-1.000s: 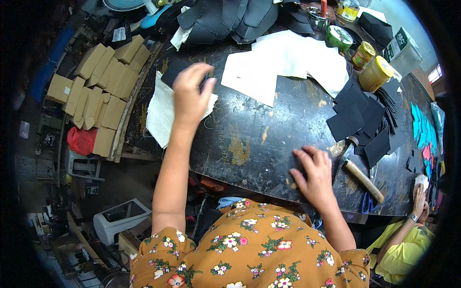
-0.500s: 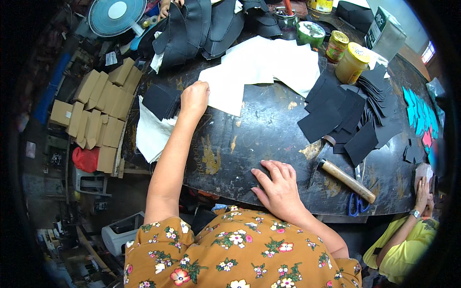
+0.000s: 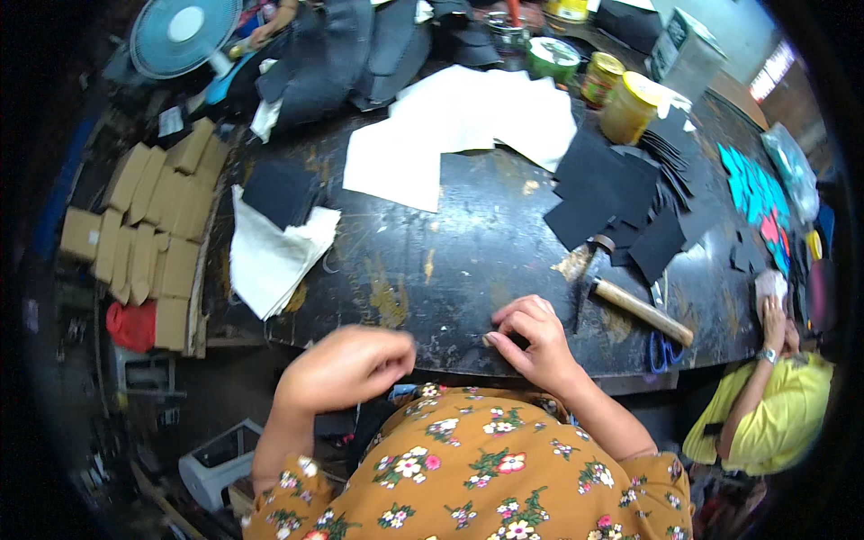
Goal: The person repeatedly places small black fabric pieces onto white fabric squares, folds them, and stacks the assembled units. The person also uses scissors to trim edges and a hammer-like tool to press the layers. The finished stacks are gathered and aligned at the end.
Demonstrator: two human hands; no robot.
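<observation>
My left hand (image 3: 349, 367), smeared by motion, is over the table's near edge with its fingers curled in. Whether it holds anything cannot be made out. My right hand (image 3: 538, 346) rests at the near edge of the dark table (image 3: 486, 234), fingers loosely bent and thumb apart, with nothing seen in it. Beyond the hands, white sheets (image 3: 391, 166) lie fanned in an overlapping row. Left of them sit a stack of black pieces (image 3: 281, 191) and a pile of white cloth-like pieces (image 3: 270, 256). To the right, a hammer (image 3: 643, 310) with a wooden handle lies near blue-handled scissors (image 3: 664, 353).
Black cut pieces (image 3: 594, 193) spread at the right, near a yellow-lidded jar (image 3: 630, 108) and a metal can (image 3: 684, 58). Black shaped parts (image 3: 319, 67) heap at the back. Cardboard boxes (image 3: 171, 202) and a fan (image 3: 184, 27) stand left. A person in yellow (image 3: 787, 409) works at right.
My left hand has come back from the white sheets to the table's near edge. My right hand has gone from lying flat to bent fingers. The view has shifted slightly.
</observation>
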